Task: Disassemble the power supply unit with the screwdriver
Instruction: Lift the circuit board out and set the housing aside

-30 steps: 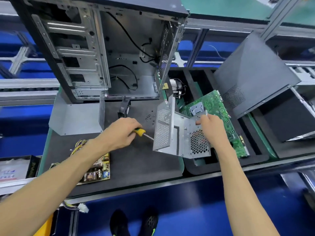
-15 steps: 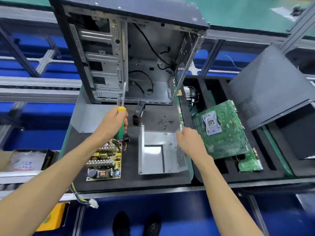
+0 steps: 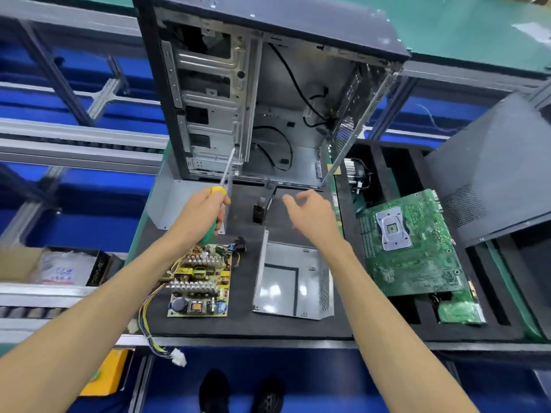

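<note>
My left hand [image 3: 201, 216] grips a green and yellow screwdriver [image 3: 222, 186] with its shaft pointing up and away. The power supply's circuit board [image 3: 199, 283], with a bundle of coloured wires, lies on the black mat just below that hand. To its right the empty metal power supply shell [image 3: 293, 281] lies open side up on the mat. My right hand [image 3: 310, 216] hovers above the shell's far edge, fingers spread and holding nothing. The shell's grey cover [image 3: 170, 202] stands at the mat's back left.
An open computer case [image 3: 268, 93] stands upright at the back of the black mat [image 3: 244, 320]. A green motherboard [image 3: 408, 242] rests in a black foam tray on the right, beside a dark side panel [image 3: 489, 174]. A small black part [image 3: 258, 211] lies between my hands.
My right hand set the metal shell down on the mat, let go and lifted away. My left hand raised the screwdriver so its shaft points up. The view shifted left and down.
</note>
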Motion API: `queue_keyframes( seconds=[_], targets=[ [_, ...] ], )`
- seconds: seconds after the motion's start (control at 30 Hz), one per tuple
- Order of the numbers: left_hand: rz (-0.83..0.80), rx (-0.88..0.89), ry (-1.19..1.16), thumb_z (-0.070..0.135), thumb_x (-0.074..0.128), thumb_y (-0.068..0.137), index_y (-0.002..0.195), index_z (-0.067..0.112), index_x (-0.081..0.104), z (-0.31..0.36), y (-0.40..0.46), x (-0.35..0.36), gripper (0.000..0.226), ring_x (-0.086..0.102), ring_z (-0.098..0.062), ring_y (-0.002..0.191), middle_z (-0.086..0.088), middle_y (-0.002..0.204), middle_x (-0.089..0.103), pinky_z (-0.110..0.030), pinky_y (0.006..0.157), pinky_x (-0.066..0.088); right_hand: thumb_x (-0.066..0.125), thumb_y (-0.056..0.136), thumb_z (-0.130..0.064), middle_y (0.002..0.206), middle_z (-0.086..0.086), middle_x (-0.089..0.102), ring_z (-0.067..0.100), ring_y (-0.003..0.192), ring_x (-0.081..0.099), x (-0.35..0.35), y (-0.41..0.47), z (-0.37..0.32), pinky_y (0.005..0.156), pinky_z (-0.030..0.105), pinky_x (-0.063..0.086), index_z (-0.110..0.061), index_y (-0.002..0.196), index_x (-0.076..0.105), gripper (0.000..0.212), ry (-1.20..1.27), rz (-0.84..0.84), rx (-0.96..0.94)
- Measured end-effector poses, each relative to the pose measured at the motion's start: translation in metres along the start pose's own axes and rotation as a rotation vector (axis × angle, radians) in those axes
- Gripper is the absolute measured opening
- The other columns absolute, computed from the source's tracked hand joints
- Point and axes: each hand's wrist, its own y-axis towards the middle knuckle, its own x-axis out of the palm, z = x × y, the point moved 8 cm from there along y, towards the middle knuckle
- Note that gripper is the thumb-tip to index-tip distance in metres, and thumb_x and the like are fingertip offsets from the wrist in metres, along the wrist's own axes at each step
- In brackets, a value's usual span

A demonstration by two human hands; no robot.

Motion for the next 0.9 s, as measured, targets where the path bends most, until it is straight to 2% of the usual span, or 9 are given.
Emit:
queue_keyframes(
  seconds=[0.13, 0.23, 0.3, 0.37, 0.6, 0.67, 0.73, 0.8, 0.9],
  targets=[
    [0.003, -0.032, 0.007, 0.029, 0.042, 0.079, 0.088, 0.013, 0.055, 0.002, 0.004, -0.011, 0.023, 0.045, -0.016, 0.048, 0.003, 0.054, 0.049, -0.029, 0.047, 0.040, 0.056, 0.096, -0.060, 0.106, 0.012, 0.068, 0.029, 0.072, 0.074, 0.051, 0.032, -0.031, 0.080, 0.040, 0.060, -0.003, 0.123, 0.050, 0.063, -0.045, -0.145, 0.059],
    [0.031, -0.051, -0.004, 0.017, 0.040, 0.092, 0.088, 0.012, 0.054, 0.001, 0.006, -0.019, 0.015, 0.044, -0.016, 0.049, 0.000, 0.057, 0.048, -0.029, 0.049, 0.039, 0.060, 0.096, -0.049, 0.112, 0.016, 0.068, 0.033, 0.082, 0.074, 0.071, 0.051, -0.041, 0.082, 0.040, 0.060, -0.004, 0.109, 0.052, 0.048, -0.085, -0.160, 0.050],
    [0.029, -0.057, 0.000, 0.014, 0.039, 0.096, 0.089, 0.011, 0.053, -0.001, 0.007, -0.023, 0.016, 0.043, -0.017, 0.050, -0.002, 0.060, 0.047, -0.028, 0.050, 0.039, 0.062, 0.094, -0.046, 0.125, 0.015, 0.061, 0.031, 0.079, 0.074, 0.077, 0.057, -0.041, 0.070, 0.033, 0.059, -0.006, 0.120, 0.050, 0.050, -0.070, -0.162, 0.065],
    [0.019, -0.051, 0.007, 0.016, 0.039, 0.097, 0.091, 0.012, 0.054, -0.001, 0.007, -0.024, 0.017, 0.044, -0.017, 0.051, -0.002, 0.060, 0.048, -0.029, 0.050, 0.040, 0.063, 0.094, -0.045, 0.125, 0.011, 0.057, 0.023, 0.061, 0.073, 0.084, 0.056, -0.044, 0.050, 0.025, 0.048, -0.007, 0.131, 0.046, 0.056, -0.043, -0.177, 0.050],
    [-0.002, -0.038, -0.013, 0.016, 0.040, 0.096, 0.088, 0.013, 0.056, -0.002, 0.015, -0.018, 0.018, 0.046, -0.015, 0.048, 0.003, 0.054, 0.049, -0.030, 0.052, 0.042, 0.057, 0.100, -0.050, 0.120, 0.007, 0.058, 0.018, 0.049, 0.070, 0.113, 0.055, -0.065, 0.052, 0.028, 0.050, -0.008, 0.130, 0.045, 0.053, 0.039, -0.258, -0.050],
    [-0.010, -0.035, -0.024, 0.016, 0.039, 0.094, 0.089, 0.013, 0.056, -0.004, 0.016, -0.017, 0.018, 0.046, -0.014, 0.047, 0.005, 0.052, 0.049, -0.031, 0.051, 0.042, 0.048, 0.100, -0.061, 0.114, 0.006, 0.057, 0.017, 0.053, 0.070, 0.115, 0.054, -0.063, 0.057, 0.030, 0.055, -0.007, 0.136, 0.046, 0.065, 0.043, -0.289, -0.051],
    [-0.009, -0.038, -0.030, 0.017, 0.039, 0.094, 0.089, 0.013, 0.056, -0.006, 0.017, -0.015, 0.018, 0.047, -0.014, 0.046, 0.006, 0.052, 0.050, -0.030, 0.049, 0.043, 0.039, 0.100, -0.068, 0.127, 0.013, 0.058, 0.020, 0.070, 0.072, 0.117, 0.051, -0.061, 0.067, 0.034, 0.061, -0.005, 0.151, 0.037, 0.082, 0.058, -0.332, -0.057],
    [-0.011, -0.041, -0.041, 0.018, 0.039, 0.094, 0.090, 0.014, 0.057, -0.008, 0.017, -0.012, 0.018, 0.048, -0.013, 0.047, 0.006, 0.052, 0.051, -0.029, 0.047, 0.044, 0.038, 0.103, -0.061, 0.139, 0.016, 0.055, 0.022, 0.083, 0.069, 0.118, 0.047, -0.061, 0.068, 0.034, 0.063, -0.004, 0.156, 0.033, 0.078, 0.081, -0.341, -0.080],
    [-0.009, -0.035, -0.065, 0.023, 0.039, 0.090, 0.094, 0.014, 0.058, -0.007, 0.017, -0.006, 0.021, 0.049, -0.013, 0.048, 0.006, 0.053, 0.053, -0.031, 0.047, 0.045, 0.041, 0.106, -0.050, 0.144, 0.016, 0.052, 0.028, 0.090, 0.069, 0.114, 0.044, -0.058, 0.069, 0.036, 0.063, -0.004, 0.152, 0.039, 0.065, 0.074, -0.326, -0.080]
  ],
)
